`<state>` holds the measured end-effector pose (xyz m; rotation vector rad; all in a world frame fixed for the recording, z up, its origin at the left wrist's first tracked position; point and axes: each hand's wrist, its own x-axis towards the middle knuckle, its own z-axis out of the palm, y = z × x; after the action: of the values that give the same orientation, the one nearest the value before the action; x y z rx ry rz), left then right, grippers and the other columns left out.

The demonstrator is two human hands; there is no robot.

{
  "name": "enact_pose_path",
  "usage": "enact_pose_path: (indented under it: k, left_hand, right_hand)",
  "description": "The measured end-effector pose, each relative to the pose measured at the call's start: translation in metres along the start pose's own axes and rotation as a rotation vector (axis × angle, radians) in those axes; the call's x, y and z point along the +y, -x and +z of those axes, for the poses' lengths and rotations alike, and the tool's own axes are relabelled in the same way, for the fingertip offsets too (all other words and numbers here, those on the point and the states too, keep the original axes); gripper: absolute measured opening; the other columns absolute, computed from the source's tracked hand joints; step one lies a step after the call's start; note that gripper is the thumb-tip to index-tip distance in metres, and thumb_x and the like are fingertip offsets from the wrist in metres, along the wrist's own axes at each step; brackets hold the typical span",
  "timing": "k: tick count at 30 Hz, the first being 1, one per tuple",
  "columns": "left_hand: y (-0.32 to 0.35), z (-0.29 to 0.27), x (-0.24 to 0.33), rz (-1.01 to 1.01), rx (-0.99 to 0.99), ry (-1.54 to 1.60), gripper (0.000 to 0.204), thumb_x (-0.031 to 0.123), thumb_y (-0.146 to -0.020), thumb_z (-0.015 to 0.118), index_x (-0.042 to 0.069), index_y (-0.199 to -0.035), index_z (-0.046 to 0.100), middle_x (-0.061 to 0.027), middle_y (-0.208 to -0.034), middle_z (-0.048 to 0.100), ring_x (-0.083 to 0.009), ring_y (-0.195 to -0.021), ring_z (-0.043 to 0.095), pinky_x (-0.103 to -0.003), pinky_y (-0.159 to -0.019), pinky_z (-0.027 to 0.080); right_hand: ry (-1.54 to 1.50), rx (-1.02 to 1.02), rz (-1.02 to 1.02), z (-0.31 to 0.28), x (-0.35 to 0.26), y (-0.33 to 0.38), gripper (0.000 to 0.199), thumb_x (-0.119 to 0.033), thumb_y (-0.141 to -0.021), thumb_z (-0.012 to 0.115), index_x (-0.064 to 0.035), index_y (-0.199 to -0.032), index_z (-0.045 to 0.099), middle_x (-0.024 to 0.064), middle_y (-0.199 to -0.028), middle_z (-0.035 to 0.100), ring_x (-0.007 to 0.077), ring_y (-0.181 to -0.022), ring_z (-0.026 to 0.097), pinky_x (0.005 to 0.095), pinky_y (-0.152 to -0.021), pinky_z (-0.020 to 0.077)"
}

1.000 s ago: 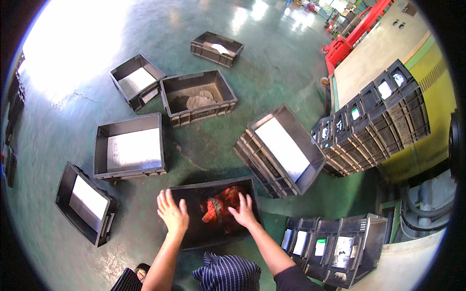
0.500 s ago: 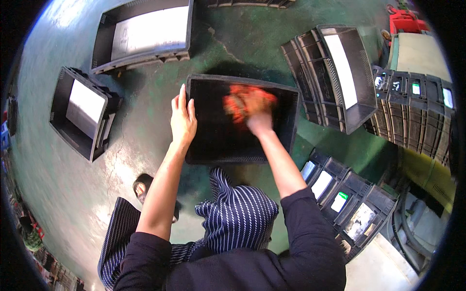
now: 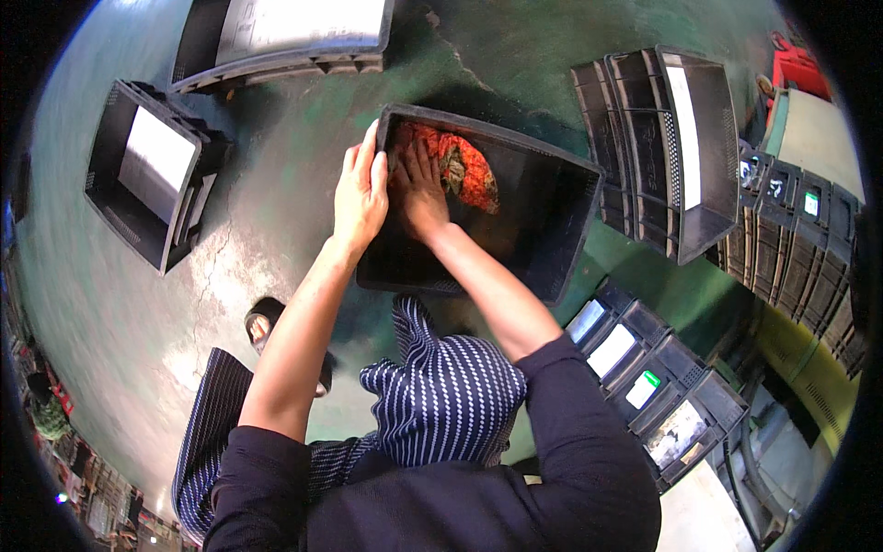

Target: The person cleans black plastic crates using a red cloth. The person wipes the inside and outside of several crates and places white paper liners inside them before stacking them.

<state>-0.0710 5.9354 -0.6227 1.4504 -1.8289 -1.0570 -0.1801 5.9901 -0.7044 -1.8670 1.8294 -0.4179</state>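
Head view: the right hand (image 3: 422,198) on the red-orange cloth (image 3: 473,177), at the far left inside the black crate (image 3: 543,221).
Left to right: the left hand (image 3: 359,201) lies along the outside of the crate's left wall, fingers straight and nearly together, apart from the cloth. Just inside that wall, the right hand, nearer the cloth, has its fingers extended and slightly parted, flat over the cloth's left end. The rest shows to their right, its long axis slanting from the crate's far left corner toward the crate's middle.

Dark crate (image 3: 126,224) at left, crate stack (image 3: 636,138) at right, green floor (image 3: 529,55) between.
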Motion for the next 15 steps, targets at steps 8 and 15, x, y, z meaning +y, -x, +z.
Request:
enact_pose_path:
  k: [8, 15]
  left_hand:
    - [-0.010, 0.009, 0.014, -0.077, -0.003, -0.034, 0.042, 0.020, -0.095, 0.045, 0.018, -0.136, 0.040, -0.0157, -0.106, 0.052, -0.0319, -0.092, 0.058, -0.037, -0.081, 0.047]
    - [-0.005, 0.013, 0.022, -0.078, 0.026, 0.011, 0.043, 0.016, -0.094, 0.045, 0.014, -0.137, 0.040, -0.0161, -0.100, 0.052, -0.0288, -0.086, 0.055, -0.034, -0.080, 0.044]
  right_hand:
    - [-0.041, -0.497, -0.230, -0.041, 0.036, 0.057, 0.036, -0.010, -0.076, 0.055, -0.0162, -0.111, 0.061, 0.0147, -0.118, 0.053, 0.0334, -0.118, 0.042, 0.0452, -0.094, 0.0410]
    - [0.388, -0.246, 0.157, -0.115, 0.113, 0.140, 0.026, -0.006, -0.068, 0.064, -0.0115, -0.093, 0.063, 0.0134, -0.109, 0.049, 0.0350, -0.103, 0.047, 0.0445, -0.081, 0.0487]
